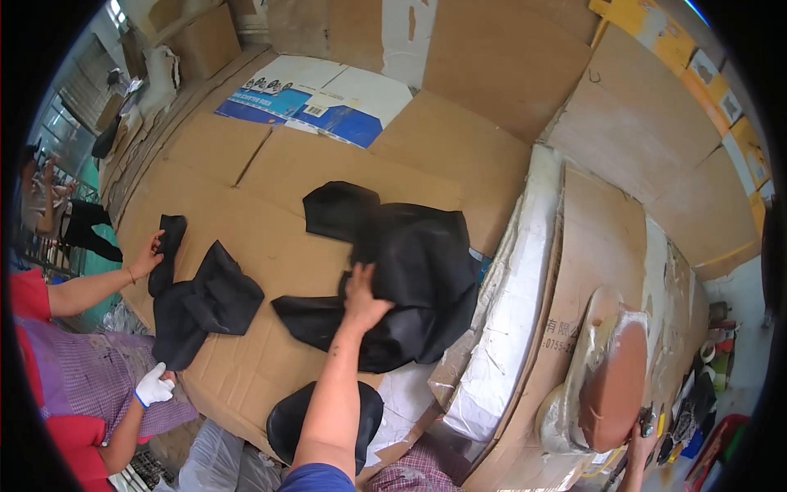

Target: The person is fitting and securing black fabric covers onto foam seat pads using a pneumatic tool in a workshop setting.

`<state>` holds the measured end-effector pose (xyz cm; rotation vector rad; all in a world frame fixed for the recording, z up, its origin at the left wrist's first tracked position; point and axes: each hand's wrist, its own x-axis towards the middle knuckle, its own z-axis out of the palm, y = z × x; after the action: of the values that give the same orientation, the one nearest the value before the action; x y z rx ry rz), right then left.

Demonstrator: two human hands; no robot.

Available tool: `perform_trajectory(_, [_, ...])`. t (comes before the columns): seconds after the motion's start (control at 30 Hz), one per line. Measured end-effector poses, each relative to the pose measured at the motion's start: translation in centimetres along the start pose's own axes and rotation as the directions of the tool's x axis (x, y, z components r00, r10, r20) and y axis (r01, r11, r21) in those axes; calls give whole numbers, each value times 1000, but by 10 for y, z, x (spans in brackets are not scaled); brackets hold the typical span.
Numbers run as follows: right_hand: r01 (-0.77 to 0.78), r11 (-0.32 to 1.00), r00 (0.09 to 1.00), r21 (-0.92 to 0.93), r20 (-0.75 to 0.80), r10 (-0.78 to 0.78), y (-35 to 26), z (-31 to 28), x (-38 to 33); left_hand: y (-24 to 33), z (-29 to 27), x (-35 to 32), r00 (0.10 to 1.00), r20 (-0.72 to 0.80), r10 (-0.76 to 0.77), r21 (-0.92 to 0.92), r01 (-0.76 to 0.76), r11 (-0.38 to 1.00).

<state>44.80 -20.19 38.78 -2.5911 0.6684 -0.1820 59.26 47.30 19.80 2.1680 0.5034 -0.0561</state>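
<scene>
My left hand [363, 302] lies with its fingers apart on a crumpled black sheet of material [422, 279], which looks like cloth or thin leather. Close to that forearm, a rounded black piece [287, 418] is partly covered by my arm. At the lower right my right hand [641, 447] is closed around a small dark tool with a metal part [648, 421]; it resembles a spray gun, mostly hidden by the fingers. Beside it stands an orange-brown, smooth, saddle-like form [616, 385] on a whitish, crusted base [566, 410].
A co-worker in red with a checked apron [90, 377] stands at the left, one hand gloved, touching black pieces [209, 299]. Cardboard [246, 369] covers the table; tall cardboard panels [639, 123] rise behind. A white-edged cardboard stack [516, 303] divides the two areas.
</scene>
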Motion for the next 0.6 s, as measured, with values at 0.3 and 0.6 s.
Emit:
perform_trajectory(0.3, [-61, 990, 997, 128, 62, 54, -39, 1, -9, 78, 73, -15, 999, -33, -27, 483, 39, 875])
perform_trajectory(0.6, [-104, 937, 994, 335, 63, 87, -13, -6, -14, 93, -47, -13, 944, -308, 117, 104, -88, 991])
